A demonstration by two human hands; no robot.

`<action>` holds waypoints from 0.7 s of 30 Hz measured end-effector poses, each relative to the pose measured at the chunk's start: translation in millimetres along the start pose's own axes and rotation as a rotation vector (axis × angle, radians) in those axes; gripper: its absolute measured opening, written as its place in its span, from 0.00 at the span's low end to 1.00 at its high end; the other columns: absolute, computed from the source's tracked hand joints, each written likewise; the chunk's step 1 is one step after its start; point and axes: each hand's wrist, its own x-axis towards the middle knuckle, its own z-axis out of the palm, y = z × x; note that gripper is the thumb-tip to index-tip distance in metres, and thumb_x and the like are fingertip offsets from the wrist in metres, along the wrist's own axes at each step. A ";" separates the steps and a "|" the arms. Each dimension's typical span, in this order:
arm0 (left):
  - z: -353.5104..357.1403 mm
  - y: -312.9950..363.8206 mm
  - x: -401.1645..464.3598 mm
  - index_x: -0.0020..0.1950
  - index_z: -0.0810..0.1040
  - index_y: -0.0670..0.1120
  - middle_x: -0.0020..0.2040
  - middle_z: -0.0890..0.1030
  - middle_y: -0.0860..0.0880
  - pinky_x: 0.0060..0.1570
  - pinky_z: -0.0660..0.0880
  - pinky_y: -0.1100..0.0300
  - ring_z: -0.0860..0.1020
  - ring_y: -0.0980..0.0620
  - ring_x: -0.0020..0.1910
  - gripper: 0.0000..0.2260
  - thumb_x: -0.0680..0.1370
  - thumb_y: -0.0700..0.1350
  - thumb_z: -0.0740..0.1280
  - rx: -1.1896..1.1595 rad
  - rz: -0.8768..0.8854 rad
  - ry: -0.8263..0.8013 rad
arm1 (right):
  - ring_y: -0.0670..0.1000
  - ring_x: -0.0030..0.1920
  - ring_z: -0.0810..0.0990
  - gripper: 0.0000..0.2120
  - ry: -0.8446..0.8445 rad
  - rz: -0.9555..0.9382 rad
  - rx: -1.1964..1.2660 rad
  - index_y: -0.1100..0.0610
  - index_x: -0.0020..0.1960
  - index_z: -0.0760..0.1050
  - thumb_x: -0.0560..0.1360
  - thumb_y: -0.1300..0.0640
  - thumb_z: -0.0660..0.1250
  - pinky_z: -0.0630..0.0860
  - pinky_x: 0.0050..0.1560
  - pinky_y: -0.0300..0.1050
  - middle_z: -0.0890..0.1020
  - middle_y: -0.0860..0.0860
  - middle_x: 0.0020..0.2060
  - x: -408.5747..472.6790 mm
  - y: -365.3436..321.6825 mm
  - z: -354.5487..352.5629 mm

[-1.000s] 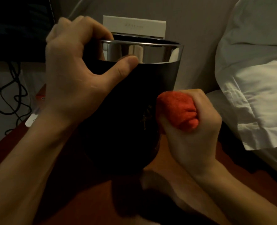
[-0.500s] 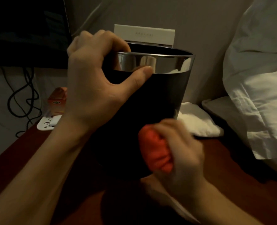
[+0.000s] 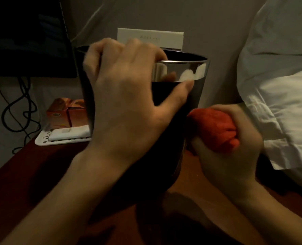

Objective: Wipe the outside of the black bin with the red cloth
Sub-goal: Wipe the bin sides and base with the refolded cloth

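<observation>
The black bin (image 3: 166, 156) with a shiny metal rim band stands on a dark red table in the middle of the head view. My left hand (image 3: 129, 106) grips its rim, fingers curled over the top edge and thumb pressed on the outer wall below the band. My right hand (image 3: 229, 149) clutches the bunched red cloth (image 3: 215, 129) and holds it against the bin's right side, about halfway up. Much of the bin's front is hidden behind my left hand and forearm.
A white pillow (image 3: 279, 96) lies close on the right. A white box (image 3: 150, 38) stands behind the bin. At the left sit an orange carton (image 3: 67, 112), a white power strip (image 3: 61, 137), black cables (image 3: 21, 110) and a dark screen (image 3: 26, 36).
My right hand with the cloth has moved from the bin's lower front up to its right side. My left hand has shifted further over the rim, covering more of the bin.
</observation>
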 end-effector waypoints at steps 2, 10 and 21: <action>-2.6 -7.4 2.5 0.52 0.74 0.48 0.48 0.67 0.55 0.55 0.60 0.55 0.59 0.62 0.50 0.19 0.74 0.63 0.65 -0.042 -0.024 0.003 | 0.47 0.44 0.79 0.15 -0.075 -0.022 0.036 0.56 0.53 0.75 0.69 0.57 0.75 0.74 0.48 0.35 0.79 0.49 0.45 -21.8 2.3 10.5; -10.2 -24.1 7.4 0.50 0.70 0.52 0.42 0.63 0.66 0.53 0.63 0.56 0.62 0.64 0.42 0.19 0.71 0.64 0.70 -0.135 -0.065 -0.008 | 0.47 0.43 0.77 0.09 -0.082 -0.076 -0.011 0.62 0.49 0.79 0.72 0.59 0.74 0.73 0.47 0.37 0.78 0.51 0.44 -12.8 3.2 11.0; -11.4 -27.8 8.5 0.50 0.71 0.52 0.41 0.66 0.65 0.50 0.71 0.50 0.68 0.61 0.43 0.18 0.71 0.62 0.71 -0.221 -0.075 -0.020 | 0.49 0.44 0.79 0.08 -0.091 -0.037 -0.002 0.62 0.50 0.80 0.73 0.64 0.76 0.77 0.47 0.44 0.81 0.52 0.45 -17.5 -2.5 7.3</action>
